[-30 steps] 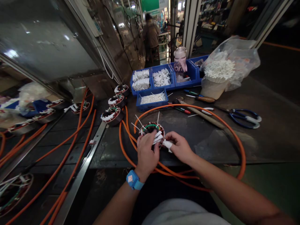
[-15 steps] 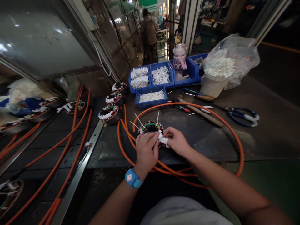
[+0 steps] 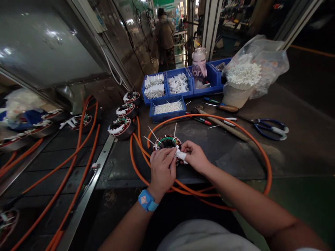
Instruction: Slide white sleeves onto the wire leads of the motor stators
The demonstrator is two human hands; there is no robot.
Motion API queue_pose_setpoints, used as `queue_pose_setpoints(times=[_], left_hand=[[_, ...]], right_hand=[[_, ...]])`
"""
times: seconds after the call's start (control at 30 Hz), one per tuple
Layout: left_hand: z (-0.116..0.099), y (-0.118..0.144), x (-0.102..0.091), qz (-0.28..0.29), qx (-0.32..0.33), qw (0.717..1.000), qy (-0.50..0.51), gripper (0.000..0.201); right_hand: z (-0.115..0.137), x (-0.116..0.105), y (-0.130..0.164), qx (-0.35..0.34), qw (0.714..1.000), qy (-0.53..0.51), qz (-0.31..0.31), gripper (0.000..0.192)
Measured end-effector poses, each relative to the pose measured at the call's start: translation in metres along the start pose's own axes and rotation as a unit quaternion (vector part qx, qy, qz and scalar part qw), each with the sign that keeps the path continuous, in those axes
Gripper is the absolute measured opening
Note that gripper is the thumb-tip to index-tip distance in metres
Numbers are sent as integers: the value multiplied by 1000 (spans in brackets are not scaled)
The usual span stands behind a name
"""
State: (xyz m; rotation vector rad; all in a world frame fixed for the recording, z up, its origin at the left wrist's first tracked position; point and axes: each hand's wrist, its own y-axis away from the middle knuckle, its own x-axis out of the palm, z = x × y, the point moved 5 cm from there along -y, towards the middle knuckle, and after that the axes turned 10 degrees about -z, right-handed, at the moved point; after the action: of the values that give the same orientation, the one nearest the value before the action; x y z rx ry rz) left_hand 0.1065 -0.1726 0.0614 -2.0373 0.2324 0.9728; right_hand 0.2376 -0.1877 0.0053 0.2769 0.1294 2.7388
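Note:
A ring-shaped motor stator (image 3: pixel 167 140) with copper windings and a green strip lies on the dark bench in front of me. Several thin white cable ties stick up from its far and left rim. My left hand (image 3: pixel 164 164) rests over the near left side of the ring, its fingertips pressed on a white sleeve or wrap (image 3: pixel 181 154) at the ring's right edge. The other end of this white piece is pinched between thumb and fingers of my right hand (image 3: pixel 195 157). The near part of the stator is hidden under my hands.
A thick orange cable (image 3: pixel 264 153) loops around the work spot. Behind stand blue bins of white tubes (image 3: pixel 178 83) and a tray of cable ties (image 3: pixel 167 108). Scissors (image 3: pixel 272 129), a mallet (image 3: pixel 225 125) and a bagged tub (image 3: pixel 239 94) lie right; more stators (image 3: pixel 121 127) stand left.
The whole view has shifted slightly. Both hands stay at the white piece on the stator, with hardly any visible movement.

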Motion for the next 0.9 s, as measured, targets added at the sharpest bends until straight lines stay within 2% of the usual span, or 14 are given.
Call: queue_pose_setpoints(times=[0.17, 0.27, 0.47, 0.63, 0.77, 0.83, 0.87, 0.9], left_hand=[[-1, -1, -1, -2, 4, 1000, 2, 31], [-1, 0, -1, -5, 3, 1000, 2, 30], [0, 1, 0, 4, -5, 1000, 2, 32], [1, 2, 0, 0, -2, 1000, -3, 32], [1, 2, 0, -1, 5, 1000, -8, 32], [2, 2, 1, -2, 5, 1000, -5, 32], [2, 3, 1, -2, 5, 1000, -3, 33], [2, 3, 1, -3, 5, 1000, -1, 33]], right_hand=[[2, -5, 10, -9, 998, -55, 38, 40], [-1, -10, 16, -4, 997, -77, 29, 42], [2, -8, 16, -34, 997, -54, 39, 39], [0, -4, 10, -24, 999, -25, 14, 34], [5, 1, 1, -37, 997, 61, -4, 21], [17, 1, 0, -115, 977, 179, 5, 14], [27, 2, 0, -181, 949, 258, 19, 10], [36, 5, 1, -257, 905, 338, 35, 8]])
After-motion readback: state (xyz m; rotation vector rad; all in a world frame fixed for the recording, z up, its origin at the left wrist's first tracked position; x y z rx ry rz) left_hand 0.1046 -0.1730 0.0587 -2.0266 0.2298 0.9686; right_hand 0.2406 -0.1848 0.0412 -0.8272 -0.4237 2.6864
